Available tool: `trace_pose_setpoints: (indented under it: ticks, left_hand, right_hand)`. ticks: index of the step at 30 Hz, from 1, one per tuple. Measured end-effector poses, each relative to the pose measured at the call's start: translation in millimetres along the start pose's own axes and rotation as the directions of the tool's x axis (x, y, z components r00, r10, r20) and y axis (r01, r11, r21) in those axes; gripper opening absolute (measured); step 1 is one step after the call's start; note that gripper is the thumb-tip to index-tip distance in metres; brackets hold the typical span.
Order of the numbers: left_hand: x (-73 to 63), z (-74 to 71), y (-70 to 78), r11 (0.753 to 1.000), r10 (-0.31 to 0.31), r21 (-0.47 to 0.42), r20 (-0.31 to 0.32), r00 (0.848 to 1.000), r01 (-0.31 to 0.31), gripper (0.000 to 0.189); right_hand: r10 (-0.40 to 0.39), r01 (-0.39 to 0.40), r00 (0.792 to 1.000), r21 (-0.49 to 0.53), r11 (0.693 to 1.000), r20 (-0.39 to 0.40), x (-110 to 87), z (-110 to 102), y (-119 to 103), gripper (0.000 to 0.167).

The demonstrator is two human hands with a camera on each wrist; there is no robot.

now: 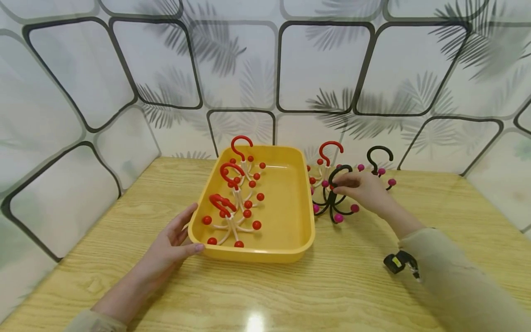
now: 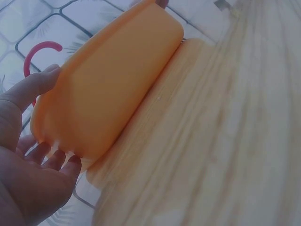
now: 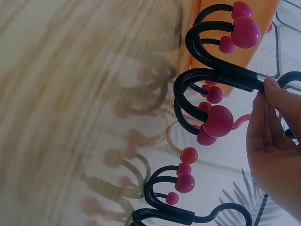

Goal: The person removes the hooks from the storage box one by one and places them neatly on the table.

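My left hand [image 1: 168, 246] grips the front left corner of a yellow tray [image 1: 286, 203], thumb on the rim and fingers against the outer wall. Along the tray's left side stand several multi-arm hook hangers [image 1: 231, 222] with red hooks, white arms and red ball tips. Just right of the tray, my right hand [image 1: 369, 189] pinches a black hook hanger [image 3: 230, 77] with pink ball tips at the neck below its hook. Its arms point down, and its shadow falls apart from it on the table in the right wrist view.
Behind the held hanger stands a red-and-white hook hanger [image 1: 327, 162], partly hidden. Another black one [image 3: 164, 213] stands farther right, near the patterned wall [image 1: 323, 69]. A small black device [image 1: 395, 262] with a yellow label shows beside the right sleeve, over the wooden table [image 1: 290, 295].
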State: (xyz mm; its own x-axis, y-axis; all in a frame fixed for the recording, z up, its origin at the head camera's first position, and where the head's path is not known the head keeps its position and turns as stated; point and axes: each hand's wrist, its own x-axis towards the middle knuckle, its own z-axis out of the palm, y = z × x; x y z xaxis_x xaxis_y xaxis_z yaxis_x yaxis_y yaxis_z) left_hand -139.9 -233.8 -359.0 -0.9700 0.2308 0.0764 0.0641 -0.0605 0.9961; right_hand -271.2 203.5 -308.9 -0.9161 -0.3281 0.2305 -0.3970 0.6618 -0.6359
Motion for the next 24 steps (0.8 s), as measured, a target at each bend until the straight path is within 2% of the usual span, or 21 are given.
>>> trace_pose_setpoints:
  ticks: [13, 24]
  left_hand:
    - [-0.7, 0.8, 1.3, 1.000, -0.012, 0.001, -0.010, 1.000, 0.012, 0.085]
    - [-0.5, 0.1, -0.2, 1.000, -0.015, 0.011, -0.016, 1.000, 0.015, 0.086]
  right_hand:
    - [-0.020, 0.020, 1.000, -0.007, 1.000, -0.011, 1.6, 4.1, 3.3, 0.026]
    - [-0.077, 0.071, 0.996, -0.146, 0.987, -0.038, 0.2, 6.8, 3.2, 0.029]
